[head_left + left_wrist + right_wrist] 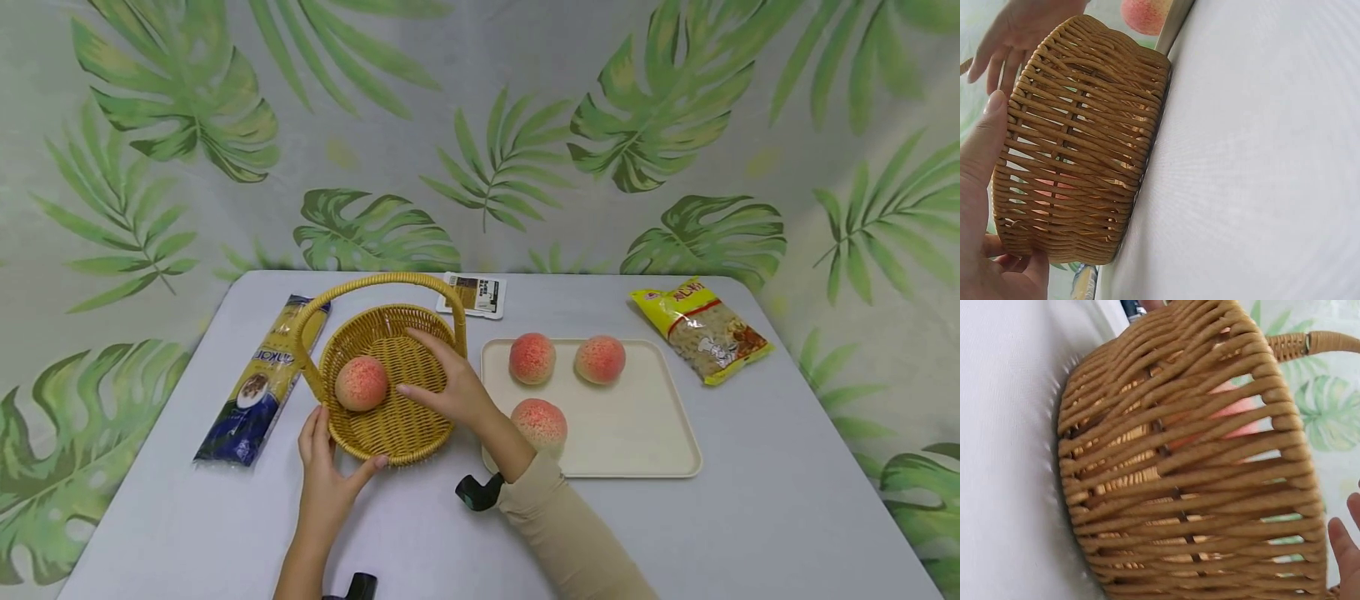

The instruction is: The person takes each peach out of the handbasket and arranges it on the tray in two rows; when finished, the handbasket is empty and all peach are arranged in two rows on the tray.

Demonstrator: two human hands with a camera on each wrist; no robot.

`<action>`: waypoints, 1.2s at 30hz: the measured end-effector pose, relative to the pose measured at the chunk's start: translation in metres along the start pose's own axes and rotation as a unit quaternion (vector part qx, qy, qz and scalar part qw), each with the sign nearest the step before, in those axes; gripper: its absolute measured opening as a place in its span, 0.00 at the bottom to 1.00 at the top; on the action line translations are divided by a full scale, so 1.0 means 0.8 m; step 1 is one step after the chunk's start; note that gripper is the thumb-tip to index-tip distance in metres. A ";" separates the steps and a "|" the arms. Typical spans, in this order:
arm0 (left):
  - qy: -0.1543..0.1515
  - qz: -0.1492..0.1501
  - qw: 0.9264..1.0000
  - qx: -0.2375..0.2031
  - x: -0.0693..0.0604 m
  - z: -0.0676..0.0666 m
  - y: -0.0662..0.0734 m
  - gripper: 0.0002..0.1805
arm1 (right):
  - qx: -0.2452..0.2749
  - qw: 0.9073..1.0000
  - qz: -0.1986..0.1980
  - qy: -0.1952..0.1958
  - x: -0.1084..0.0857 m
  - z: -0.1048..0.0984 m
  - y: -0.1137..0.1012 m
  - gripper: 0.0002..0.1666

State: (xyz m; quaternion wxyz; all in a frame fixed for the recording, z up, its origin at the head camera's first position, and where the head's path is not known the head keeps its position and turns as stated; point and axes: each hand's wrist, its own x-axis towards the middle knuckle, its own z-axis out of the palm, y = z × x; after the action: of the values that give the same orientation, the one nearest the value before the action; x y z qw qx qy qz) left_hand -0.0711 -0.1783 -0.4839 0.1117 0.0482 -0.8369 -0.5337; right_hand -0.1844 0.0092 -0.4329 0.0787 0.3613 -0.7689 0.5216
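A yellow-brown wicker basket (390,429) with an arched handle stands left of the middle of the table. One pink peach (362,383) lies inside it, towards the left. My left hand (327,479) holds the basket's near left side; in the left wrist view its thumb (988,134) rests at the rim and its fingers bend against the wall. Over the basket's right part, my right hand (453,387) is spread with nothing in it. Beside the basket, a cream tray (630,433) bears three more peaches, the nearest peach (538,425) partly behind my right forearm.
A long blue and yellow packet (258,387) lies left of the basket. Behind the basket is a small flat white packet (480,296). A yellow bag (705,329) of pale food lies at the back right. A leaf-patterned cloth (525,225) hangs behind the table.
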 end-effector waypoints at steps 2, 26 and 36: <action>0.001 0.001 1.000 0.003 0.000 0.000 0.000 0.60 | 0.004 1.000 0.016 -0.002 0.001 0.005 0.004 0.41; 0.002 -0.002 1.000 0.004 0.000 0.002 0.000 0.59 | -0.029 0.985 0.132 -0.106 0.017 0.025 0.009 0.48; -0.003 -0.008 1.000 -0.001 -0.001 0.001 0.002 0.58 | -0.038 0.978 0.137 -0.153 0.025 0.029 0.012 0.51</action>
State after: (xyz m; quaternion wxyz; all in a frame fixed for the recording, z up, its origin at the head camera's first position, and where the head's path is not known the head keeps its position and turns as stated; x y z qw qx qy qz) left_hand -0.0701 -0.1769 -0.4831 0.1048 0.0527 -0.8363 -0.5356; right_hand -0.1988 -0.0181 -0.4402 -0.0984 0.3246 -0.8334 0.4363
